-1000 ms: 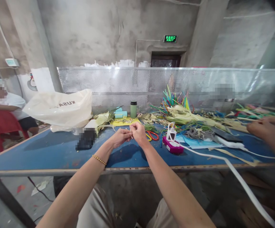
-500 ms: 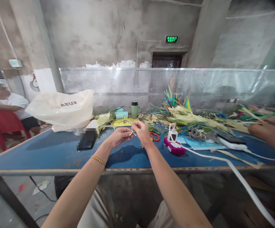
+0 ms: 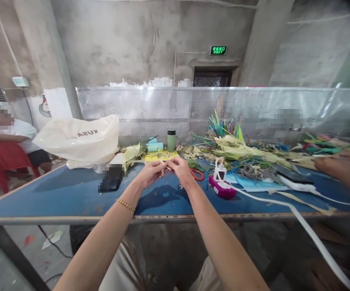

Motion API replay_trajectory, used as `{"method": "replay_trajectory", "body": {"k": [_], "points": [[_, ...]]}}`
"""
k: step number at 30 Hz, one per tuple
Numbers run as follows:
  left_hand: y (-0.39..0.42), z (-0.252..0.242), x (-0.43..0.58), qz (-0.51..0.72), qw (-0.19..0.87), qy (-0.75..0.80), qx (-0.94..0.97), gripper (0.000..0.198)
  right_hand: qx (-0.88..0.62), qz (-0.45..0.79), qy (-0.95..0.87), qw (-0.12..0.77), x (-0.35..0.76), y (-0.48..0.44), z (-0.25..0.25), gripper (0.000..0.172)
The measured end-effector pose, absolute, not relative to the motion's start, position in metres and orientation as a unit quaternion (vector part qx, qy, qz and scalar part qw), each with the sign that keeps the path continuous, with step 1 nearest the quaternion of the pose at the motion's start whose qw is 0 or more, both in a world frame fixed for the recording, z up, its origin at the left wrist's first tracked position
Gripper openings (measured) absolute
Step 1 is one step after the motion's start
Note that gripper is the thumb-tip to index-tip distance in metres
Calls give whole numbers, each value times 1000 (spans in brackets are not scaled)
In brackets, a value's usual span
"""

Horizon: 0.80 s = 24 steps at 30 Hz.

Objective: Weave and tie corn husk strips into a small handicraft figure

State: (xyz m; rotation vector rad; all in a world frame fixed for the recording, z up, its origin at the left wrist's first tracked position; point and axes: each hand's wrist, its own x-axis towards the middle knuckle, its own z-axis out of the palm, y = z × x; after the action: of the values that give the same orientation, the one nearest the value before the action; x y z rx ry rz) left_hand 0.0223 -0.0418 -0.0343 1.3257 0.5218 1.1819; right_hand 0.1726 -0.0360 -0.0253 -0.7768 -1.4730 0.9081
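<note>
Here at mid-frame, a small pale strip [image 3: 164,163] sits right between the fingertips of the left hand [image 3: 151,173] and the right hand [image 3: 179,169], mostly covered by them! Both grips are narrow, thumbs pinched against fingers on it.

The count, left to right: one big cream bag [image 3: 79,139] at the left, one green bottle [image 3: 171,141] upright beyond the hands, one red loop [image 3: 197,174] near the right wrist, one purple block [image 3: 222,189] with one white charger [image 3: 219,173] on it, and a heap of pale husks [image 3: 238,147] right of centre, too tangled to number. At the far right edge, another person's hands [image 3: 332,166], blurred.

And the pose: the left forearm climbs from lower left, one gold bracelet [image 3: 126,205] on it; the right forearm slants in from lower right, both hands over the blue table [image 3: 68,198], fingers bent.
</note>
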Motion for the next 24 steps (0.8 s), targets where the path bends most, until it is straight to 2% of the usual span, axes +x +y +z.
{"method": "replay_trajectory", "body": {"k": [10, 24], "points": [[-38, -37, 23, 528, 586, 210, 577, 21, -343, 336, -653, 586, 169, -33, -30, 24], [-41, -35, 25, 538, 598, 215, 553, 14, -319, 377, -602, 627, 166, -33, -29, 26]]}}
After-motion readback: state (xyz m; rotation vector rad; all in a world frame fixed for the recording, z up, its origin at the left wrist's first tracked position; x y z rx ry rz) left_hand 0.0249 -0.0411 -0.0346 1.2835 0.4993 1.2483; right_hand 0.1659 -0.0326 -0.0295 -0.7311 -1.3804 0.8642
